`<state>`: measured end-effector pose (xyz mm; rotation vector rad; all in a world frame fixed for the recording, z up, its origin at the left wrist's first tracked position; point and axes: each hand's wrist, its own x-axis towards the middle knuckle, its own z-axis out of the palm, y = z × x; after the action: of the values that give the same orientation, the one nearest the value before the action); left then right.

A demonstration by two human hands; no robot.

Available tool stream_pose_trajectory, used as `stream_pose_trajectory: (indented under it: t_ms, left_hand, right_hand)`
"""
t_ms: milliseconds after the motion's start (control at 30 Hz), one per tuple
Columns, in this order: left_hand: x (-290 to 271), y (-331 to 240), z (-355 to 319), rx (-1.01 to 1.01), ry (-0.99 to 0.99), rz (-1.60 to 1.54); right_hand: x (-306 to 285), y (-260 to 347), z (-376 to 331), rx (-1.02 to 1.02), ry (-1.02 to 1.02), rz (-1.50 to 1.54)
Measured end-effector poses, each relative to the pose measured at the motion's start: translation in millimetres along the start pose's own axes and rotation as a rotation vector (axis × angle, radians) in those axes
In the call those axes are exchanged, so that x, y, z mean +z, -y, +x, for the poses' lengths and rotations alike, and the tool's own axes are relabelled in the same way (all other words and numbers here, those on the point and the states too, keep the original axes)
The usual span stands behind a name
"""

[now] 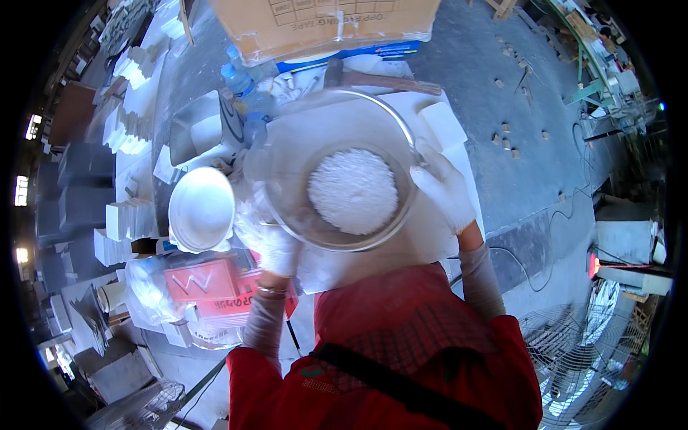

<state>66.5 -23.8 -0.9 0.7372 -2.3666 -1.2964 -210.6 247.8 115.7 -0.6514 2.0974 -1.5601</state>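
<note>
A wide, round metal bowl (290, 154) with a shiny rim is held over the white-covered worktop in front of me. A mound of white powder or fine grains (352, 190) lies in it, blurred by motion. My right hand (443, 188), in a white glove, grips the right rim with the thumb on the near side. My left hand (276, 244), also gloved, is closed at the lower left rim; its fingers are blurred and partly hidden. Left of the bowl stands a white tub (202, 209), with a grey square container (206, 129) behind it.
A large cardboard box (326, 25) stands at the back, with a hammer (383, 82) before it. Plastic bottles (238, 80) are at the back left. A white block (442, 125) lies right. Red packages (208, 283) lie left; a wire-cage fan (584, 355) stands lower right.
</note>
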Motion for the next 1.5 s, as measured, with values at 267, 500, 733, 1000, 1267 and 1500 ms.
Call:
stream_pose_trajectory:
  t_ms: [267, 500, 733, 1000, 1267, 1500]
  left_hand:
    - [121, -68, 18, -0.111, 0.261, -0.404]
    - [169, -90, 39, 0.224, 0.359, -0.085]
    - [164, -126, 55, -0.16, 0.453, -0.218]
    - [136, -146, 39, -0.1, 0.301, -0.281]
    - [139, -155, 42, -0.256, 0.277, -0.36]
    - [157, -139, 40, -0.095, 0.169, -0.159]
  right_hand:
    - [-81, -59, -11, 0.36, -0.173, 0.002]
    - [-134, -143, -52, 0.346, -0.374, 0.19]
    - [-111, -142, -90, 0.363, -0.681, 0.285]
    - [-86, -122, -101, 0.322, -0.703, 0.342]
    - [-120, -139, -82, 0.346, -0.48, 0.109]
    - [-125, -134, -65, 0.444, -0.45, -0.088]
